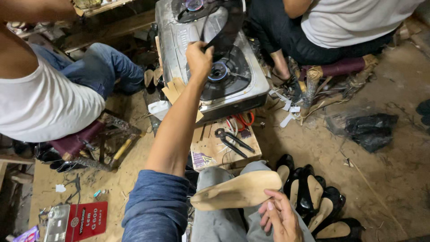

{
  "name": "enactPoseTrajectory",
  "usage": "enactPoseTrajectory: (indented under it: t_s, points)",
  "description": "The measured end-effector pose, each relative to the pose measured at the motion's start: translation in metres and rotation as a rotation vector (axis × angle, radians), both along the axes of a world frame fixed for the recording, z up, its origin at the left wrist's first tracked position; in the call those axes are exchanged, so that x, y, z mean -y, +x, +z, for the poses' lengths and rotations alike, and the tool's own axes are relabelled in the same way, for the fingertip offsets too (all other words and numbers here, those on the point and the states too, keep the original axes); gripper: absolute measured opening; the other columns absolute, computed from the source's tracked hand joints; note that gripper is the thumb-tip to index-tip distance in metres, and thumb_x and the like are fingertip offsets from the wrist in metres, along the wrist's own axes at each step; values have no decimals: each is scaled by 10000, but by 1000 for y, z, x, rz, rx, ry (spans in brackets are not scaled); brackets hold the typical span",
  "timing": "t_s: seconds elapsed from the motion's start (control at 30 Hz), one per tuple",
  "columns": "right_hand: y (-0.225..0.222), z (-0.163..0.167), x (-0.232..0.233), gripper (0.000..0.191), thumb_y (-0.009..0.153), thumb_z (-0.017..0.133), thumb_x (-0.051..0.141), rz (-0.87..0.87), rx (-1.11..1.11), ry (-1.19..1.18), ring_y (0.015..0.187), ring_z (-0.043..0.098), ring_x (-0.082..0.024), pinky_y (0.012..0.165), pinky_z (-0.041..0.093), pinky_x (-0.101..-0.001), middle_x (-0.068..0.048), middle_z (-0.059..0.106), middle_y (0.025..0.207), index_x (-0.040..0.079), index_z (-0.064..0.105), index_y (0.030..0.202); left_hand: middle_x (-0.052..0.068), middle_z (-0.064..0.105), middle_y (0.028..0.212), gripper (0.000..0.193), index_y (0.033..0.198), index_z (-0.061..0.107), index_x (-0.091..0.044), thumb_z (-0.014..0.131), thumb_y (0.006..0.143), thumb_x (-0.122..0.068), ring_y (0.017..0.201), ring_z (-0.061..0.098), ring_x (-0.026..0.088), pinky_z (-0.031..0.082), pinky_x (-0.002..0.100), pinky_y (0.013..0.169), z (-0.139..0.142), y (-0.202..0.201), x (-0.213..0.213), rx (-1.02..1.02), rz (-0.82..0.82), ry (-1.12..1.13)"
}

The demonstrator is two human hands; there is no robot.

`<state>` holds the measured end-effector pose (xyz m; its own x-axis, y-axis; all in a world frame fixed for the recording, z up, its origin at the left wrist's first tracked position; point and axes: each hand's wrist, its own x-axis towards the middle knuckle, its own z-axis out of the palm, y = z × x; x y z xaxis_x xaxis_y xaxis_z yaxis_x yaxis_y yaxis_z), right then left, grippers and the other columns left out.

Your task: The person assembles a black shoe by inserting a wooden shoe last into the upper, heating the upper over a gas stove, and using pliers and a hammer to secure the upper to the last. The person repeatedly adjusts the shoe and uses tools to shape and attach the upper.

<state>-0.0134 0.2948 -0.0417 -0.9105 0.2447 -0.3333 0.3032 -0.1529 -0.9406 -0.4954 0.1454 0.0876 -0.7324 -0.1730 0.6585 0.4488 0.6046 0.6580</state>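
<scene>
My left hand point(198, 58) reaches forward and pinches a curved black strip of shoe material point(226, 27), holding it over the lit blue burner point(218, 71) of a steel gas stove point(179, 40). My right hand point(281, 216) rests on my lap and steadies a tan wooden shoe form point(237, 190) that lies across my grey trousers.
Black pincers point(233, 141) lie on a wooden block point(251, 148) under the stove. Several black shoes point(313, 201) sit on the dirt floor at right. One person in a white shirt point(40, 103) sits at left, another point(345, 20) behind the stove. A red tin point(87, 219) lies lower left.
</scene>
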Motion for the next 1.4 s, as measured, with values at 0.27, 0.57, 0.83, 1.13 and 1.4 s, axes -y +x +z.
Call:
enactPoseTrajectory:
  t_s: [0.27, 0.57, 0.83, 1.13, 1.4]
  points:
    - [4, 14, 3, 392, 988, 483, 188, 50, -100, 59, 577, 614, -147, 500, 497, -277, -112, 667, 824, 50, 522, 1352, 143, 733, 739, 252, 926, 717, -13, 802, 829, -230, 659, 684, 260, 536, 361, 645, 5, 51, 20, 193, -179, 132]
    - [14, 33, 12, 361, 1004, 467, 168, 114, -170, 113, 597, 602, -131, 518, 490, -266, -97, 663, 819, 44, 539, 1335, 218, 713, 928, 234, 973, 692, -4, 805, 825, -146, 882, 676, 405, 527, 451, 783, 28, 128, 99, -64, -190, -313]
    - [20, 48, 19, 342, 1002, 485, 157, 143, -191, 153, 601, 600, -129, 525, 485, -264, -89, 662, 815, 50, 555, 1319, 218, 702, 918, 263, 973, 705, -15, 818, 816, -193, 862, 677, 402, 531, 462, 778, 31, 152, 111, 23, -176, -328]
    - [22, 53, 19, 318, 997, 503, 147, 146, -193, 185, 602, 611, -127, 530, 495, -265, -81, 668, 807, 51, 568, 1293, 233, 694, 845, 330, 944, 702, 38, 816, 851, -257, 739, 684, 376, 528, 442, 707, 40, 164, 99, 85, -100, -176]
    - [21, 52, 19, 317, 982, 520, 152, 156, -181, 207, 603, 621, -126, 525, 503, -267, -73, 677, 807, 55, 581, 1277, 76, 710, 800, 327, 900, 676, 44, 711, 919, -281, 682, 717, 160, 618, 330, 642, 27, 147, 101, 355, -285, 427]
